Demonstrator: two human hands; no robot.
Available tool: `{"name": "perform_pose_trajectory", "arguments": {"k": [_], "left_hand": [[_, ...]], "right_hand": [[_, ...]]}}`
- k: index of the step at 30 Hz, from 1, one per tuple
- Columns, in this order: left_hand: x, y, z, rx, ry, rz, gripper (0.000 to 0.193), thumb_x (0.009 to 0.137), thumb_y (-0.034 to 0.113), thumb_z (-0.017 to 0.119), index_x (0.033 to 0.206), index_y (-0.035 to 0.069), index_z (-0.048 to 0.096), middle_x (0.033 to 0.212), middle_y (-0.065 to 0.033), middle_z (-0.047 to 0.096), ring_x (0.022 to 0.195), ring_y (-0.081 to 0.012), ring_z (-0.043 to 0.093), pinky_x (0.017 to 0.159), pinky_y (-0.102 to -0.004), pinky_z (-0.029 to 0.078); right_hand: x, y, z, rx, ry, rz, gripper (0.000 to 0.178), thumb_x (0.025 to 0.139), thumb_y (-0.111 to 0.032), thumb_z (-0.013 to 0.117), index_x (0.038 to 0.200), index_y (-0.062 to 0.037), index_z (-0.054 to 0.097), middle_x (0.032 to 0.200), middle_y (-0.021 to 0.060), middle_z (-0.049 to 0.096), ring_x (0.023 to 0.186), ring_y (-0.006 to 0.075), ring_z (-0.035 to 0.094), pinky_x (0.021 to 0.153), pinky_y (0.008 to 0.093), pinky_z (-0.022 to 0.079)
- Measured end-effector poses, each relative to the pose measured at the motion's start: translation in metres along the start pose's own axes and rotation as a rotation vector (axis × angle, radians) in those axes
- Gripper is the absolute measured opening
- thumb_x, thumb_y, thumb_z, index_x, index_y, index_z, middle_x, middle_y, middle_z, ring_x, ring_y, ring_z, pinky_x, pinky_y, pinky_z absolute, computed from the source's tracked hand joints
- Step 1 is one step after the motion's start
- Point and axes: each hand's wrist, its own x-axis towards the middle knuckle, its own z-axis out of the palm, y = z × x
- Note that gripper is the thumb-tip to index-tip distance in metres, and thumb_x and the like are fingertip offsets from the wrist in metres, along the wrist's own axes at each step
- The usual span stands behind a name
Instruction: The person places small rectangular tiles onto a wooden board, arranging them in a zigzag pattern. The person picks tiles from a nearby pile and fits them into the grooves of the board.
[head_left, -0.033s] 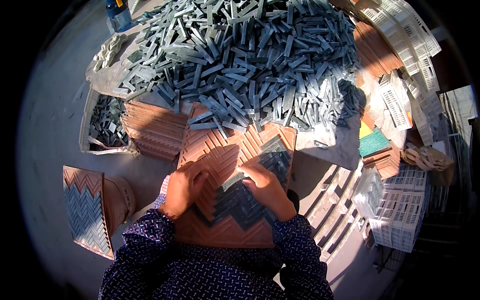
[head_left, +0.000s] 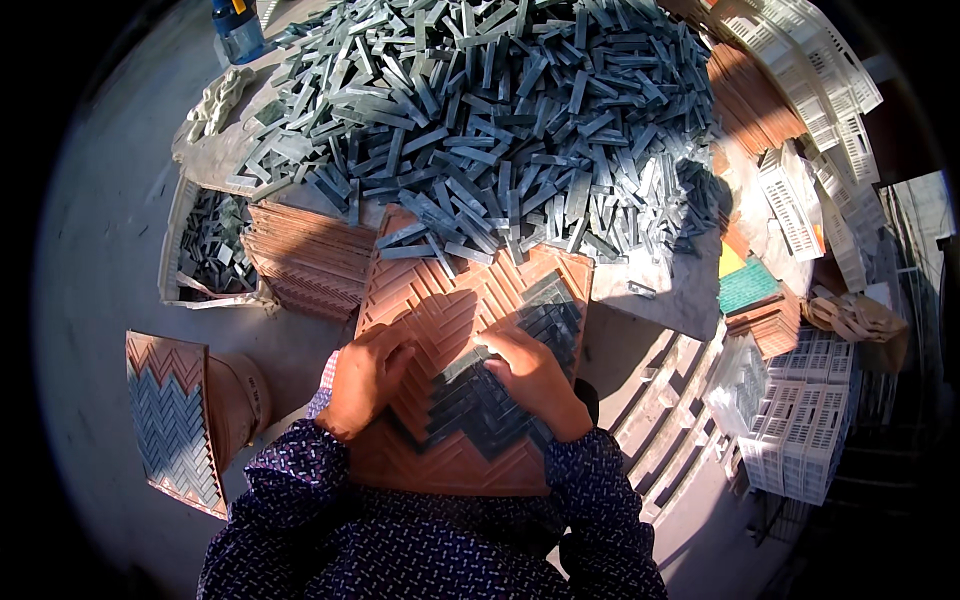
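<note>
My left hand [head_left: 366, 378] lies flat, fingers together, on the terracotta herringbone tray [head_left: 440, 300]. My right hand [head_left: 532, 375] curls its fingertips onto the grey tile strips [head_left: 480, 400] set in the tray's grooves. Beyond the tray rises the big heap of loose grey strips [head_left: 480, 110].

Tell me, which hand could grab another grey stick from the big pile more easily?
Probably the right hand. It rests on the grey strips already laid in the orange tray, slightly nearer the pile. The left hand lies flat on bare tray grooves, a little farther back.
</note>
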Motion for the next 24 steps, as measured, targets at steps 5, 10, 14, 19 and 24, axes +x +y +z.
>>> {"name": "perform_pose_trajectory", "arguments": {"k": [5, 10, 14, 19, 24], "left_hand": [[-0.005, 0.001, 0.000, -0.017, 0.010, 0.005, 0.018, 0.076, 0.003, 0.067, 0.094, 0.000, 0.066, 0.086, -0.0155, 0.066, 0.078, -0.0310, 0.064, 0.068, -0.0337, 0.051], [-0.003, 0.007, 0.001, 0.008, -0.022, 0.001, 0.016, 0.078, 0.004, 0.066, 0.094, 0.001, 0.065, 0.086, -0.0147, 0.066, 0.080, -0.0318, 0.064, 0.070, -0.0350, 0.051], [0.022, 0.005, 0.006, 0.104, 0.006, 0.171, 0.020, 0.079, 0.004, 0.064, 0.099, 0.003, 0.064, 0.095, -0.0139, 0.063, 0.087, -0.0321, 0.062, 0.072, -0.0370, 0.051], [0.081, -0.018, 0.020, 0.454, 0.113, 0.489, 0.035, 0.074, 0.004, 0.061, 0.109, 0.008, 0.059, 0.111, -0.0082, 0.057, 0.103, -0.0276, 0.055, 0.079, -0.0368, 0.049], [0.115, -0.017, 0.017, 0.487, -0.041, 0.599, 0.029, 0.074, 0.006, 0.058, 0.103, 0.008, 0.058, 0.100, -0.0056, 0.055, 0.097, -0.0258, 0.054, 0.079, -0.0374, 0.048]], "right_hand": [[0.025, 0.000, -0.005, -0.015, -0.152, 0.087, 0.014, 0.081, -0.007, 0.062, 0.094, -0.0017, 0.061, 0.083, 0.0181, 0.060, 0.079, 0.0363, 0.060, 0.069, 0.0409, 0.047], [0.037, -0.001, 0.001, -0.150, -0.142, 0.176, 0.009, 0.082, -0.011, 0.061, 0.087, -0.0033, 0.059, 0.077, 0.0176, 0.060, 0.073, 0.0375, 0.059, 0.063, 0.0437, 0.046], [0.044, 0.010, -0.001, -0.147, 0.120, 0.154, 0.008, 0.081, -0.011, 0.062, 0.085, -0.0053, 0.057, 0.078, 0.0152, 0.061, 0.076, 0.0365, 0.060, 0.064, 0.0441, 0.046], [0.077, 0.007, -0.002, -0.129, 0.331, 0.252, 0.014, 0.079, -0.009, 0.065, 0.090, -0.0060, 0.059, 0.081, 0.0152, 0.062, 0.077, 0.0358, 0.060, 0.065, 0.0426, 0.047], [0.103, 0.016, 0.009, -0.407, 0.444, 0.144, 0.025, 0.072, -0.014, 0.073, 0.091, -0.0057, 0.057, 0.085, 0.0130, 0.062, 0.081, 0.0333, 0.062, 0.067, 0.0421, 0.049]]}}
